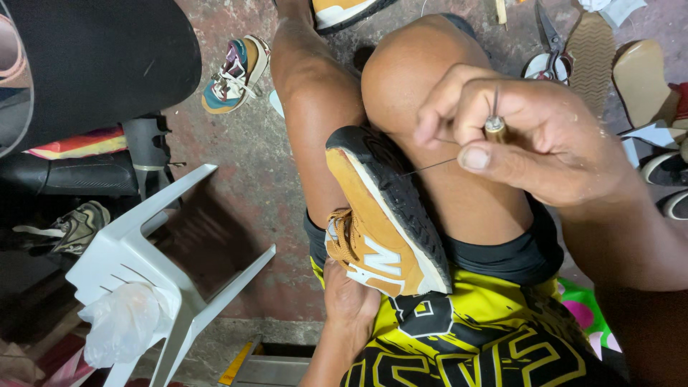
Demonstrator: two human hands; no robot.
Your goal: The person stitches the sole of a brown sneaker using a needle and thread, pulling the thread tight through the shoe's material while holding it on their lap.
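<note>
Across your thighs lies a tan sneaker point(383, 222). Your left hand point(350, 301) grips its upper. Your right hand point(530, 136) pinches an awl point(493, 122), thread point(428, 168) pulled taut.

Stained concrete floor point(236, 165) (reddish), white plastic chair point(143, 265) at left.

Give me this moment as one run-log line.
left hand: holds tan sneaker between knees | right hand: grips awl, thread taut to sole | nearby: white chair
</note>
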